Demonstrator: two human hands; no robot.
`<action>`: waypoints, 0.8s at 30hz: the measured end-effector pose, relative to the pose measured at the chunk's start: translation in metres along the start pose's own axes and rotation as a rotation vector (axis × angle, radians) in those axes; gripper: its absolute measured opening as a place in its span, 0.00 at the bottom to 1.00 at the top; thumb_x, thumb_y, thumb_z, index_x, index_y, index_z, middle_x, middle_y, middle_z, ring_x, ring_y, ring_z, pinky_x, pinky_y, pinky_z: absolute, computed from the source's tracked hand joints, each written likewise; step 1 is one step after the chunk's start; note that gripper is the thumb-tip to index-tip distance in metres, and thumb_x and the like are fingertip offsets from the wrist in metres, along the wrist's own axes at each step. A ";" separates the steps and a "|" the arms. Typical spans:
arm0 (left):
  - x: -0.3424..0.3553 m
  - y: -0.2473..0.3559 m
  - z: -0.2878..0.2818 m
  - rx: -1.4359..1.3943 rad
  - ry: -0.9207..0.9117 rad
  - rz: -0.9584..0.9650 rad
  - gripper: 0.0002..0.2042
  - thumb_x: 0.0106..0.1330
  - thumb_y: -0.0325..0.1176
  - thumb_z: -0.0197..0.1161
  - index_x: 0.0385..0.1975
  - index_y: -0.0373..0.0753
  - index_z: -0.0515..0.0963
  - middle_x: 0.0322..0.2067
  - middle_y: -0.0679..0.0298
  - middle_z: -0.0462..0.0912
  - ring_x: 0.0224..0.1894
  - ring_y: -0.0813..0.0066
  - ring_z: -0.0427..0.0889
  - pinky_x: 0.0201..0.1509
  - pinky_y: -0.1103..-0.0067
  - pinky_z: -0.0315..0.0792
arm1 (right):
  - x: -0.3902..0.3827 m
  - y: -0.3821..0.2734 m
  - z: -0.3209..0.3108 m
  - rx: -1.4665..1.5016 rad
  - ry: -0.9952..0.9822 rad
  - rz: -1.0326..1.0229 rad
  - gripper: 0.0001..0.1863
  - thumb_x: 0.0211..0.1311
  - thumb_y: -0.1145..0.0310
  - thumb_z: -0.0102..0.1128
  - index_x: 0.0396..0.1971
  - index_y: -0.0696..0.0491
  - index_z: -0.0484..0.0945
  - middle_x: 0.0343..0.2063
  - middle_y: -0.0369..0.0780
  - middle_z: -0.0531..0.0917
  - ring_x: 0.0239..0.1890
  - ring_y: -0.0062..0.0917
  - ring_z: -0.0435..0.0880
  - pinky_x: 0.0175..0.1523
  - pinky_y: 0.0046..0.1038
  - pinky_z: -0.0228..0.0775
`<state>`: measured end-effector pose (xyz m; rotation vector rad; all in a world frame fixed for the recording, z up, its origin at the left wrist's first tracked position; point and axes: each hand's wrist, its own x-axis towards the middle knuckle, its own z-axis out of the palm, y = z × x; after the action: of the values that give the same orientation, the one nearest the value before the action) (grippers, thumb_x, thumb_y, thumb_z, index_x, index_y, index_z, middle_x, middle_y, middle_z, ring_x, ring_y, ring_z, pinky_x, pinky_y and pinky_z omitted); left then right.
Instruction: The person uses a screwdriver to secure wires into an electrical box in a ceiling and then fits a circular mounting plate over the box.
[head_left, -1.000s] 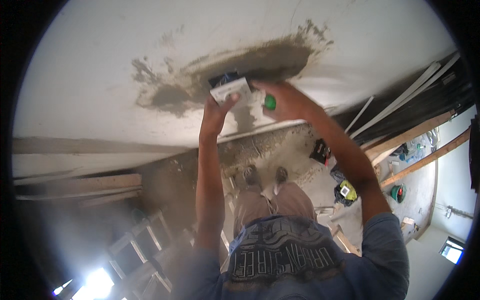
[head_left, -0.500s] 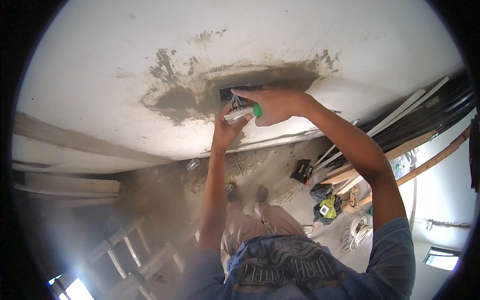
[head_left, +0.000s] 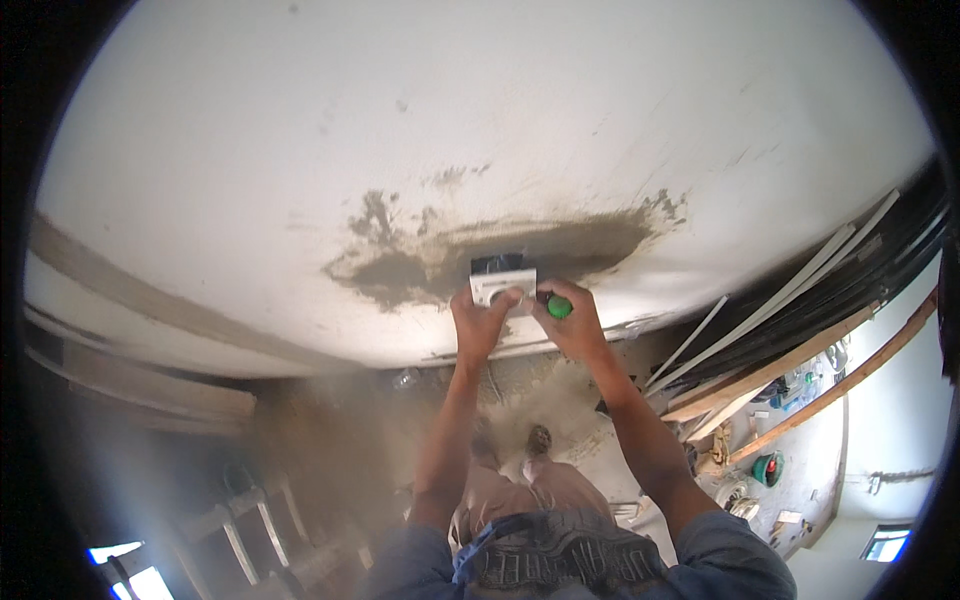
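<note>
Smooth plastic socket plate (head_left: 503, 287) — rough mortar patch (head_left: 420, 270)

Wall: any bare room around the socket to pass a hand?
Bare white wall above the grey patch. Crowded at the socket plate: left hand on it, right hand with a green-handled tool. Right: leaning planks.

Head-worn fisheye view, aimed steeply down along a white wall

The scene is seen from one camera on the person's head, faced down the wall (head_left: 480, 150), which fills the upper half and lies close (its straight edges are bent toward the rim). Both forearms are brought in from the lower edge; the floor (head_left: 560, 400) lies far below, with stacked boards (head_left: 800, 370) at the right.
</note>
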<state>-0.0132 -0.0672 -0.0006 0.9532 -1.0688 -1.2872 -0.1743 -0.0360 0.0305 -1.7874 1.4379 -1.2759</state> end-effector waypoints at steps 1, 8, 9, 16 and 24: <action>0.001 -0.006 -0.005 -0.016 -0.015 0.042 0.10 0.58 0.26 0.72 0.38 0.29 0.83 0.33 0.63 0.87 0.35 0.81 0.81 0.41 0.81 0.75 | 0.002 0.000 0.000 0.005 0.000 -0.041 0.11 0.57 0.69 0.71 0.33 0.59 0.79 0.26 0.43 0.81 0.27 0.26 0.76 0.36 0.29 0.70; 0.009 -0.012 0.010 -0.129 0.061 0.138 0.10 0.59 0.28 0.74 0.36 0.31 0.82 0.34 0.63 0.86 0.35 0.80 0.82 0.42 0.81 0.76 | 0.021 0.000 -0.018 0.011 -0.074 -0.059 0.13 0.55 0.70 0.73 0.34 0.60 0.79 0.26 0.44 0.81 0.26 0.28 0.76 0.34 0.28 0.69; 0.008 -0.015 0.007 -0.099 0.050 0.149 0.10 0.59 0.29 0.74 0.36 0.32 0.82 0.33 0.63 0.86 0.35 0.80 0.82 0.41 0.80 0.76 | 0.022 -0.001 -0.019 -0.023 -0.075 -0.055 0.12 0.56 0.69 0.72 0.34 0.59 0.79 0.26 0.44 0.81 0.26 0.31 0.78 0.35 0.29 0.70; -0.006 0.018 -0.012 0.143 -0.067 0.002 0.15 0.63 0.29 0.71 0.47 0.29 0.79 0.43 0.60 0.84 0.42 0.80 0.81 0.49 0.80 0.75 | -0.004 -0.003 0.006 0.008 0.084 0.020 0.13 0.56 0.69 0.72 0.35 0.60 0.79 0.28 0.46 0.81 0.27 0.34 0.80 0.34 0.30 0.71; -0.021 0.003 -0.031 0.178 0.113 0.115 0.15 0.67 0.27 0.67 0.49 0.27 0.78 0.40 0.60 0.84 0.42 0.78 0.81 0.48 0.82 0.75 | -0.002 0.002 0.028 0.097 0.217 0.028 0.10 0.56 0.72 0.73 0.34 0.60 0.81 0.24 0.41 0.81 0.24 0.23 0.77 0.31 0.24 0.69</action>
<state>0.0174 -0.0473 -0.0073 1.0692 -1.1458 -1.0451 -0.1501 -0.0396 0.0160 -1.6001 1.4817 -1.5368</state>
